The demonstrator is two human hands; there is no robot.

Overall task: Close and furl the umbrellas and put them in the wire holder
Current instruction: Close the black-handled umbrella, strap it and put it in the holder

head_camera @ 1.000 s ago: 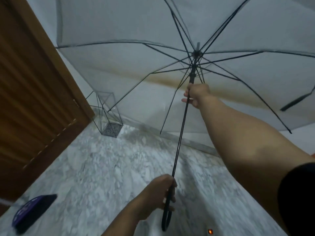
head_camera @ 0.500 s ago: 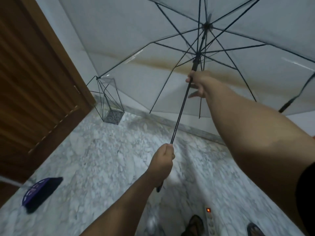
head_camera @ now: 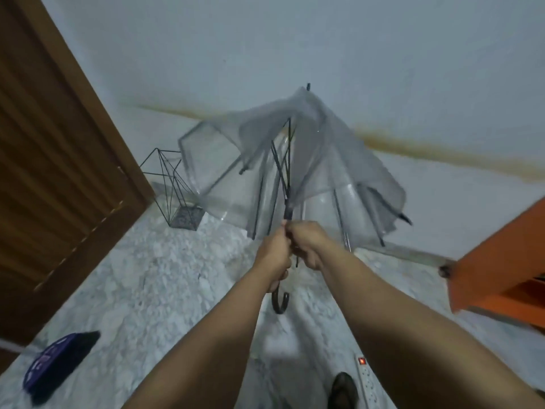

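Both hands are on the clear umbrella: the left hand wraps the shaft just above the hooked handle, and the right hand grips right beside it, touching. The canopy hangs half-collapsed, tip up. The wire holder stands on the marble floor by the door, just left of the canopy.

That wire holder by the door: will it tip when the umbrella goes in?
Probably, if bumped sideways. The wire holder is a thin open frame, wide at the top and narrowing to a small base, so likely light. The clear umbrella looks floppy and bulky, so furl it first.
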